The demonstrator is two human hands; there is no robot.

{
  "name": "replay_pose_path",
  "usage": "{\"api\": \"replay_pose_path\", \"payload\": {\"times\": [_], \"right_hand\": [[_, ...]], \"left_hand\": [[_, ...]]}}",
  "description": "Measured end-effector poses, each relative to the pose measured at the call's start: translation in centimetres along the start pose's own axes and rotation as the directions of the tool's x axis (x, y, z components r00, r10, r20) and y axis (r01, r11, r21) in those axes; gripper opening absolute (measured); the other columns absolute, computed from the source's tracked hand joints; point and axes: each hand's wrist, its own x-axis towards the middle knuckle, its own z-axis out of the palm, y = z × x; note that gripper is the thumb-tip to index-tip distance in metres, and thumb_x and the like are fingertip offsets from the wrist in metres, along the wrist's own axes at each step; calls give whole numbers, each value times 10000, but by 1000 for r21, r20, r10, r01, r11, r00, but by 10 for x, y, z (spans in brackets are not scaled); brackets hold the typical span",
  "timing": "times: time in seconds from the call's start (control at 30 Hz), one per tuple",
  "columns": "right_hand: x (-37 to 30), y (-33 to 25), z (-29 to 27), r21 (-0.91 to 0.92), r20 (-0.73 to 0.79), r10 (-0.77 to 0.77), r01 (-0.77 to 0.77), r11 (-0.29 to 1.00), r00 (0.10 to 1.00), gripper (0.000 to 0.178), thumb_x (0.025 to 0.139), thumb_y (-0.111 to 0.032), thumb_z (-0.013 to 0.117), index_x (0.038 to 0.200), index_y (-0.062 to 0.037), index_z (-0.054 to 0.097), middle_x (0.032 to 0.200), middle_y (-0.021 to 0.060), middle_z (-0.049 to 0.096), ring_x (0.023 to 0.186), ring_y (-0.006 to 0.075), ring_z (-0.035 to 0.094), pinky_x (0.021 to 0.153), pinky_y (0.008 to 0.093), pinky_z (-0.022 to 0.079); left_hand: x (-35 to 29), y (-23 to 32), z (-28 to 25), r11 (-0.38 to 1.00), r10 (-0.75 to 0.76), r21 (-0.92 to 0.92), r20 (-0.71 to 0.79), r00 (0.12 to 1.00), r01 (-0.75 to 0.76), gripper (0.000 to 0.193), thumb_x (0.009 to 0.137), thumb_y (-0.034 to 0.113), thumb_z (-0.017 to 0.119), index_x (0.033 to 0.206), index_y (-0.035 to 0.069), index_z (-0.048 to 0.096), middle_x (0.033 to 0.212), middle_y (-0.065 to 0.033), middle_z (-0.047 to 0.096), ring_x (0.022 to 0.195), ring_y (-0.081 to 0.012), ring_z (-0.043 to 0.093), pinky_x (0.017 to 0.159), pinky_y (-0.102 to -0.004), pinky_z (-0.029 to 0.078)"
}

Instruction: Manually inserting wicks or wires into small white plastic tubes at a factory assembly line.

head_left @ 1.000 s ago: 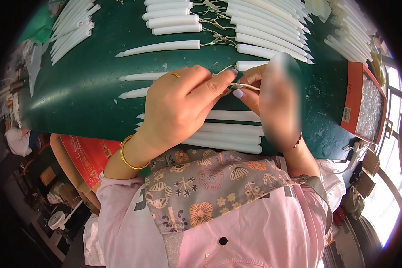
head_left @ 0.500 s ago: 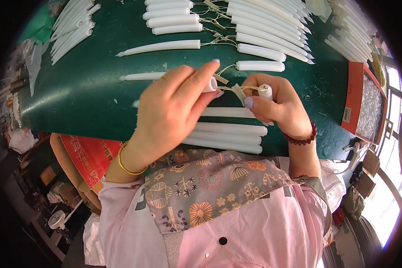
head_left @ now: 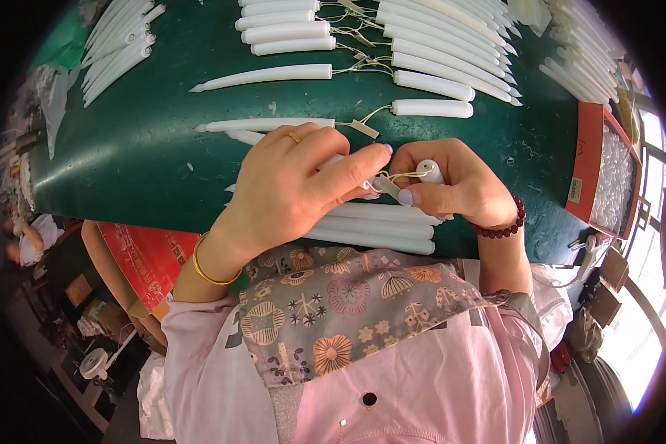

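Note:
My left hand [head_left: 292, 185] is closed around a white taper candle [head_left: 246, 138], whose pointed end shows past the far side of the hand. Another white candle [head_left: 429, 172] is gripped in my right hand [head_left: 462, 181], its round wired base turned upward. Thin pale wires run between the two candle bases, and a small flat pale strip [head_left: 386, 188] hangs on them at my right thumb. My left fingertips lie close to those wires and partly cover the left candle's base. Just beyond my hands, a candle [head_left: 274, 125] on the table is wired to another candle [head_left: 433, 109].
Wired candle pairs lie in rows at the back of the green table [head_left: 148, 155]. More candles [head_left: 370, 231] lie near my apron. Loose candles [head_left: 122, 59] are piled at far left, others [head_left: 581, 66] at far right. A red-edged box [head_left: 586, 159] stands at the right edge.
My left hand has moved right and nearer to me, bringing its candle base closer to the right one. My right hand has lowered its candle slightly and tilted it.

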Motion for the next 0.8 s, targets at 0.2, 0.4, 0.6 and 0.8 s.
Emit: {"api": "replay_pose_path", "payload": {"times": [0.2, 0.4, 0.6, 0.8], "right_hand": [[5, 6, 2, 21, 15, 7, -7, 1000, 1000, 199, 890, -94, 700, 1037, 40, 699, 715, -24, 577, 558, 19, 446, 486, 217, 312], [6, 7, 8, 57, 7, -3, 2, 998, 1000, 288, 935, -233, 825, 989, 19, 695, 698, -32, 590, 540, 12, 446, 475, 213, 313], [9, 11, 12, 29, -29, -43, 44, 999, 999, 317, 944, -273, 825, 992, 2, 675, 733, -31, 593, 544, 11, 449, 472, 213, 315], [3, 10, 10, -105, -62, -220, 213, 971, 973, 419, 974, -150, 765, 1303, 7, 559, 979, 35, 666, 773, 57, 617, 644, 235, 483]], "left_hand": [[4, 3, 0, 997, 12, 79, 70, 997, -18, 506, 815, 424, 812, 1231, 153, 713, 846, -7, 538, 793, -237, 582, 709, -367, 494], [10, 9, 11, 992, -48, 113, -124, 991, 62, 546, 689, 589, 853, 887, 126, 641, 768, -9, 508, 713, -232, 549, 626, -354, 432], [10, 9, 13, 985, -89, 135, -160, 983, 111, 556, 642, 575, 871, 689, 153, 513, 699, 1, 474, 634, -216, 526, 571, -349, 396], [5, 3, 4, 979, -106, 151, -200, 974, 137, 404, 697, 428, 809, 681, 128, 539, 661, -19, 476, 580, -224, 517, 518, -344, 387]]}}
